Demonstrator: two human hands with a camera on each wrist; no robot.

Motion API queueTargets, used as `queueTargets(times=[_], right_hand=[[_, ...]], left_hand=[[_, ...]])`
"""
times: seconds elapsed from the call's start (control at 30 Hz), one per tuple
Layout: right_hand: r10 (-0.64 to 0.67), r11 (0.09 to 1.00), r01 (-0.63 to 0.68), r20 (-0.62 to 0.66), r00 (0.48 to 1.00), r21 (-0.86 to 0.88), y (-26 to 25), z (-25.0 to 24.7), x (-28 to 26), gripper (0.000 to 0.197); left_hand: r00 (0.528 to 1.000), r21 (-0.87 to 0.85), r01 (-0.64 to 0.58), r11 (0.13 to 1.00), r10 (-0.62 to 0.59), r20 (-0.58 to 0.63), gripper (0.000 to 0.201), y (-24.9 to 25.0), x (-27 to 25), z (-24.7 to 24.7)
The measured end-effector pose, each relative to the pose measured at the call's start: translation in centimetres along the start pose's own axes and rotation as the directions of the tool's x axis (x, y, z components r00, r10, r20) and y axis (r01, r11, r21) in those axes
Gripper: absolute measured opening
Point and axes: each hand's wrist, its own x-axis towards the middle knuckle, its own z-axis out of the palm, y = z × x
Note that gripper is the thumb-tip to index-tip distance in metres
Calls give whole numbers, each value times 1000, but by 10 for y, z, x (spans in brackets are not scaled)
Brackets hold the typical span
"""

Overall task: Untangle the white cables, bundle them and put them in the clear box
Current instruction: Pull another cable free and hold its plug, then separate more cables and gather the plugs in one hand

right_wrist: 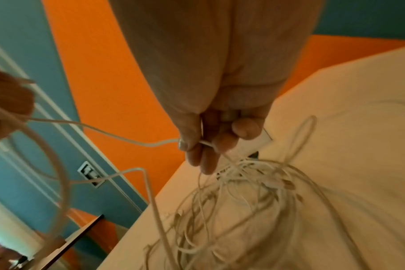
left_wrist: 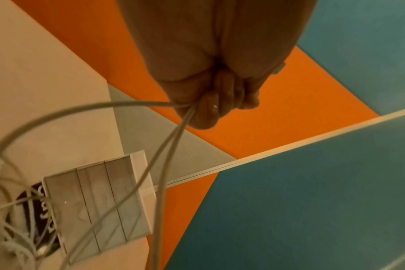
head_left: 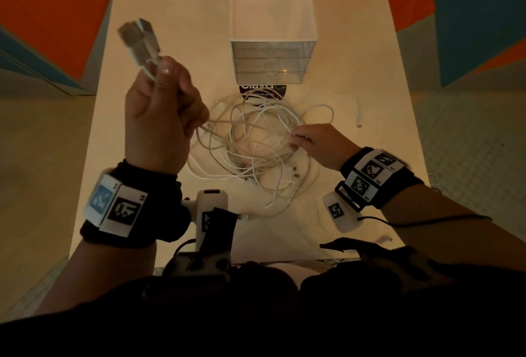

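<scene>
Before the clear box (head_left: 272,41), tangled white cables (head_left: 256,146) on bench (head_left: 170,1); left hand (head_left: 162,112) grips raised strands; right hand (head_left: 316,143) pinches one.

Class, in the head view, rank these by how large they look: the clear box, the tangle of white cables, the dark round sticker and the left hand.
1. tangle of white cables
2. clear box and left hand: look alike in size, and the raised hand is nearer the camera, so unranked
3. dark round sticker, partly hidden
</scene>
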Motion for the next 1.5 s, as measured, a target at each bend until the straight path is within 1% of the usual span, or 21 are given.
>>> queueTargets(times=[0.07,0.13,0.17,0.23,0.3,0.37,0.47,0.53,0.6,0.67,0.7,0.73,0.8,0.87,0.9,0.97,1.03,1.13,1.27,1.37,1.5], right_hand=[[-76,997,74,-66,995,-25,-13,-10,-1,26],[-186,982,186,-122,975,-17,-35,-24,-4,22],[-234,972,234,-131,963,-16,-47,-33,-7,22],[-280,958,285,-139,950,16,-71,-50,-11,23],[-301,941,316,-130,945,117,-90,-64,-17,22],[-324,904,338,-94,941,261,-104,-71,-21,22],[-371,835,361,-61,927,414,-114,-73,-21,22],[-383,817,366,-55,922,446,-117,-71,-18,22],[-376,795,394,-135,917,461,-114,-70,-16,22],[-332,766,429,-276,902,478,-106,-66,-13,22],[-291,775,411,-307,906,480,-100,-62,-12,23],[-251,814,361,-286,925,454,-95,-58,-12,24],[-222,926,241,-96,970,289,-87,-44,-10,26],[-237,965,225,70,969,137,-77,-26,-10,22],[-235,968,224,83,969,116,-70,-19,-9,19],[-181,979,178,22,983,100,-53,-8,-8,19],[-127,991,130,-65,990,37,-39,-6,-6,23],[-151,986,161,-163,975,48,-43,-17,-8,25],[-201,928,260,-229,953,266,-73,-44,-11,21],[-266,853,345,-241,933,393,-91,-60,-15,21],[-340,751,409,-227,913,519,-104,-63,-15,20]], left_hand=[[999,159,-43,986,38,32,32,-1,0,4],[997,316,-54,947,34,68,15,-6,0,9],[997,383,-41,923,11,81,14,-10,1,11],[990,503,-20,864,-53,131,27,-19,0,15],[981,579,-28,815,-89,173,30,-29,-4,19],[980,547,-49,836,-65,188,11,-34,-8,25],[976,444,-65,894,-37,216,24,-39,-12,34],[977,378,-9,926,-72,199,22,-42,-11,38],[985,354,59,933,-111,129,22,-45,-10,36],[987,316,68,946,-110,117,24,-43,-11,33],[986,271,71,960,-108,124,26,-41,-11,32],[986,226,69,972,-101,134,28,-38,-11,32],[986,169,37,985,-63,153,30,-29,-9,33],[988,152,1,988,-24,151,30,-20,-6,33],[990,145,-24,989,3,142,30,-14,-5,33],[991,119,-79,990,65,116,30,-1,-2,31],[987,144,-132,981,117,105,27,9,1,27],[989,353,-141,925,112,101,22,6,6,19],[997,493,-63,868,34,67,20,-17,3,16],[997,533,-13,846,-28,69,37,-32,-5,23],[993,535,-53,843,-12,117,35,-40,-13,38]])
